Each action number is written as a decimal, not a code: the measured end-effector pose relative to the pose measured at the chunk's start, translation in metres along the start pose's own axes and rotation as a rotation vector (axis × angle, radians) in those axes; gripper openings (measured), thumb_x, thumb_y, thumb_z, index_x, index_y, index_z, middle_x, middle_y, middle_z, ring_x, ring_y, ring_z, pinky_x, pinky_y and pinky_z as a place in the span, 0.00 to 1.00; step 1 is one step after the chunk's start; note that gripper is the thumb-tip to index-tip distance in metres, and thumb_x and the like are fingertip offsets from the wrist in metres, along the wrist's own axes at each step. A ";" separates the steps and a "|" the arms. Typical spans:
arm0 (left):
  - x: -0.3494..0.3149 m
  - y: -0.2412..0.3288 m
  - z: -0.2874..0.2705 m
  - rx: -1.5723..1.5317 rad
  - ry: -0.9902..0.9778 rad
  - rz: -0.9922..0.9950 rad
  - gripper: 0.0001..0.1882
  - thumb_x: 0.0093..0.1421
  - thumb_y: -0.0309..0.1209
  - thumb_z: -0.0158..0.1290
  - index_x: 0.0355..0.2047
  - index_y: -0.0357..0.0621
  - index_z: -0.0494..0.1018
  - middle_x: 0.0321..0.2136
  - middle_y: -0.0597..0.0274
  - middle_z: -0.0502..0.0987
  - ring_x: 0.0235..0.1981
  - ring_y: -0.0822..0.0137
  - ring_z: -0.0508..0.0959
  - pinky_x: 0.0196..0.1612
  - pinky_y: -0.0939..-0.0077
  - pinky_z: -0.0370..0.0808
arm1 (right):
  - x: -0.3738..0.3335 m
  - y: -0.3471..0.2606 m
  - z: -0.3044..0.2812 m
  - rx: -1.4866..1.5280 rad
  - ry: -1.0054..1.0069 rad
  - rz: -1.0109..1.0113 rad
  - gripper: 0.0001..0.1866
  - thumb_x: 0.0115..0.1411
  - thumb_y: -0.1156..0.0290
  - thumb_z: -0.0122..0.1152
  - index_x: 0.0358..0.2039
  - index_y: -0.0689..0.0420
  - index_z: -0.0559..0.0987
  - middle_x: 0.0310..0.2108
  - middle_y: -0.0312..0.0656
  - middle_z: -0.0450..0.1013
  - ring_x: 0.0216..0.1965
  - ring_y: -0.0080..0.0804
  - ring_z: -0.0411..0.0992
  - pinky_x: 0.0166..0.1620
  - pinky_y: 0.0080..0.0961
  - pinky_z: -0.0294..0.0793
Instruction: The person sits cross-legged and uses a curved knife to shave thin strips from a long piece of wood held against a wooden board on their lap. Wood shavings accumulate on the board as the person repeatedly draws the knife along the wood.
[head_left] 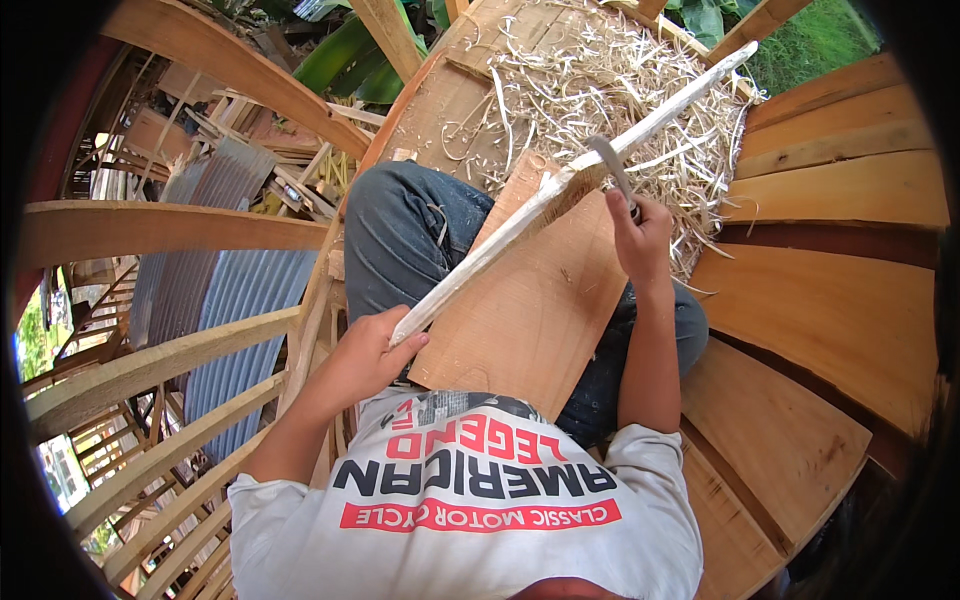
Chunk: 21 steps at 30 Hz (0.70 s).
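Observation:
A long, pale, peeled wooden stick (pixel 490 252) runs slantwise from my lap up to the far right. Its near end is gripped in my left hand (pixel 368 350), fingers wrapped round it. My right hand (pixel 645 238) is closed on the handle of a knife (pixel 612 166), whose curved grey blade lies at the stick, around the middle of its length. Beneath the stick, a flat wooden board (pixel 530 310) rests across my lap. Most of the knife's handle is hidden inside my fist.
Curled wood shavings (pixel 600 90) are heaped on the plank floor (pixel 425 125) ahead of me. Wooden slats (pixel 820 300) form a wall close on the right. A railing (pixel 180 228) runs along the left, with corrugated metal sheets (pixel 240 330) and scrap timber (pixel 290 180) beyond it.

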<state>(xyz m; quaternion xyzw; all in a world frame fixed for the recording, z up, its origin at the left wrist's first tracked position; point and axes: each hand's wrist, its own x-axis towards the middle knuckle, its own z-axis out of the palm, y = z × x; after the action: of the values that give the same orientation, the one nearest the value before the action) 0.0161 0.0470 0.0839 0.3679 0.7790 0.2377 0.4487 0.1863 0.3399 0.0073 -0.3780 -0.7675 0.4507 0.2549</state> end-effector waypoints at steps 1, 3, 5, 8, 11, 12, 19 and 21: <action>-0.006 -0.002 0.005 -0.046 0.030 0.045 0.12 0.60 0.33 0.51 0.35 0.32 0.69 0.24 0.35 0.72 0.29 0.41 0.74 0.31 0.64 0.69 | -0.012 -0.007 0.007 -0.050 -0.045 -0.007 0.26 0.57 0.51 0.61 0.15 0.62 0.74 0.07 0.34 0.59 0.11 0.18 0.56 0.17 0.23 0.52; -0.008 0.005 0.006 0.002 0.009 -0.021 0.12 0.61 0.32 0.50 0.35 0.32 0.68 0.24 0.35 0.72 0.29 0.40 0.74 0.31 0.63 0.69 | -0.041 -0.017 0.016 -0.128 -0.144 0.034 0.25 0.54 0.50 0.62 0.19 0.62 0.78 0.08 0.43 0.65 0.10 0.29 0.65 0.17 0.28 0.60; -0.010 0.011 0.007 0.015 -0.010 -0.060 0.12 0.61 0.32 0.50 0.35 0.32 0.67 0.24 0.35 0.72 0.29 0.39 0.74 0.30 0.61 0.69 | -0.071 -0.029 0.021 -0.318 -0.219 -0.016 0.25 0.53 0.49 0.63 0.19 0.62 0.78 0.10 0.47 0.69 0.13 0.40 0.70 0.19 0.32 0.66; -0.009 0.013 0.012 -0.007 -0.018 -0.040 0.12 0.61 0.32 0.50 0.34 0.32 0.66 0.24 0.35 0.73 0.29 0.37 0.74 0.30 0.59 0.69 | -0.107 -0.040 0.036 -0.344 -0.219 -0.020 0.26 0.51 0.49 0.64 0.15 0.61 0.74 0.10 0.48 0.66 0.14 0.45 0.69 0.20 0.32 0.65; -0.011 0.011 0.020 -0.009 0.004 0.000 0.12 0.61 0.32 0.50 0.34 0.33 0.66 0.24 0.35 0.73 0.29 0.36 0.74 0.30 0.57 0.69 | -0.119 -0.046 0.047 -0.392 -0.205 0.062 0.28 0.50 0.46 0.65 0.14 0.60 0.74 0.10 0.47 0.67 0.15 0.44 0.70 0.20 0.32 0.67; -0.012 0.012 0.020 -0.003 0.006 -0.010 0.11 0.61 0.32 0.50 0.34 0.33 0.66 0.24 0.35 0.73 0.29 0.36 0.74 0.30 0.56 0.70 | -0.119 -0.047 0.046 -0.442 -0.208 0.079 0.28 0.49 0.45 0.65 0.14 0.60 0.74 0.10 0.47 0.67 0.15 0.44 0.70 0.20 0.32 0.67; -0.011 0.015 0.018 0.022 -0.019 -0.023 0.10 0.61 0.30 0.49 0.35 0.34 0.65 0.23 0.35 0.73 0.29 0.36 0.74 0.30 0.53 0.70 | -0.108 -0.043 0.036 -0.653 -0.147 0.005 0.33 0.47 0.36 0.61 0.12 0.58 0.74 0.08 0.43 0.67 0.12 0.39 0.70 0.17 0.30 0.67; -0.011 0.012 0.018 0.018 -0.003 0.023 0.10 0.61 0.30 0.49 0.35 0.33 0.65 0.22 0.35 0.73 0.28 0.36 0.74 0.30 0.53 0.70 | -0.106 -0.041 0.036 -0.672 -0.114 -0.028 0.33 0.46 0.36 0.62 0.12 0.58 0.73 0.08 0.42 0.67 0.11 0.38 0.69 0.17 0.29 0.67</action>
<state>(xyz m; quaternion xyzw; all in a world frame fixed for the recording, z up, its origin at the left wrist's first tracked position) 0.0398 0.0465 0.0887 0.3814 0.7759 0.2355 0.4439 0.2075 0.2233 0.0214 -0.4044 -0.8912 0.1895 0.0792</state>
